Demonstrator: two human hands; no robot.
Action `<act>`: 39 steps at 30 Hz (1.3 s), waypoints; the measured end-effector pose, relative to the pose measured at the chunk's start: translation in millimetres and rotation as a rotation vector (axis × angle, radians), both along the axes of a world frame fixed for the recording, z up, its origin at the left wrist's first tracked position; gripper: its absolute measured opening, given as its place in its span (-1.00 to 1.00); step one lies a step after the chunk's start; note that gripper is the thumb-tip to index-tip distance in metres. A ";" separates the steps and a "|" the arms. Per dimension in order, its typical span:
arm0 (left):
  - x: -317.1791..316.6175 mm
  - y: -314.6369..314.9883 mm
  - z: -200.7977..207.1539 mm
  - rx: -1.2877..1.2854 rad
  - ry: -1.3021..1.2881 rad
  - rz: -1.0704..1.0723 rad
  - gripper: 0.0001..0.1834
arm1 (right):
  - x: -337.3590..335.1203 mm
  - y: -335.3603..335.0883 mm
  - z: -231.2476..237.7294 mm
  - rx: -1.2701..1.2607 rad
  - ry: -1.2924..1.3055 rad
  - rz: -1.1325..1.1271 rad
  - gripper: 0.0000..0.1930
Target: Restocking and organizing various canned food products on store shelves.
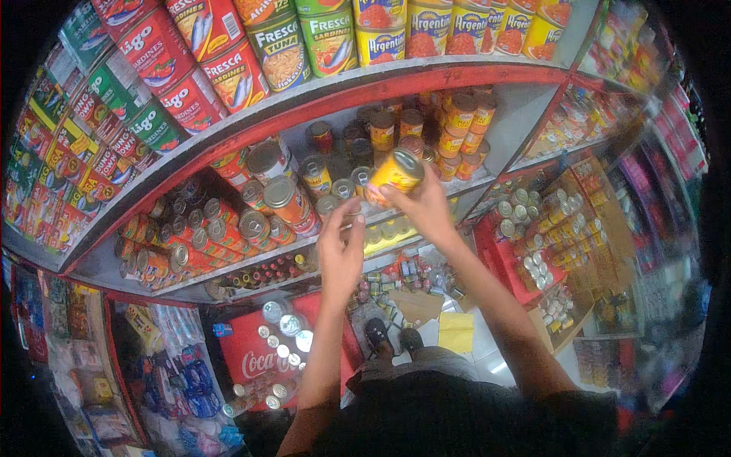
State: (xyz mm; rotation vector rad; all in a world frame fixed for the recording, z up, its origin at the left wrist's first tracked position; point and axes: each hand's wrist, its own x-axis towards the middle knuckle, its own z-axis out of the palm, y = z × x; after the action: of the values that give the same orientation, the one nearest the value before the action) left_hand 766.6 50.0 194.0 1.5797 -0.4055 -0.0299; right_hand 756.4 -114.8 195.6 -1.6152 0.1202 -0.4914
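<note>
My right hand (425, 207) is wrapped round a yellow food can (397, 172), holding it tilted in front of the middle shelf. The can's metal end faces up and away from me. Just left of it, my left hand (339, 247) is raised with its fingers apart and nothing visible in it. Behind both hands, short cans (343, 188) stand on the shelf, partly hidden by my fingers and the held can. Larger orange cans (288, 199) stand to the left of my left hand. Stacked yellow cans (459, 122) rise behind the right hand.
A red-edged upper shelf (320, 97) packed with cans overhangs the hands. Below left, a red table (247, 343) bears several cans. At the right, cardboard boxes (609, 263) and more cans stand low. Cardboard and a yellow sheet (455, 332) lie on the floor near my feet.
</note>
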 end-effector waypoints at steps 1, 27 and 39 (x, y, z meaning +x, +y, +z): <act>7.7 -1.4 -15.0 0.022 0.004 0.004 -0.66 | 14.1 -5.8 -12.9 -0.184 0.063 -0.044 -0.48; 25.7 9.2 -61.4 0.024 0.156 -0.164 -0.73 | 80.7 -10.2 -94.7 -0.521 -0.099 -0.194 -0.29; -50.2 -42.1 -60.4 0.156 0.461 -0.722 -0.76 | -245.7 -54.0 -63.7 0.135 0.359 -0.301 -0.74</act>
State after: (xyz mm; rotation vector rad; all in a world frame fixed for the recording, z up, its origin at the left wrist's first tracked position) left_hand 716.4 7.9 133.6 1.4464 -0.5939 -0.9791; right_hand 510.7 -168.8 131.9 -1.5449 0.6599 -0.4078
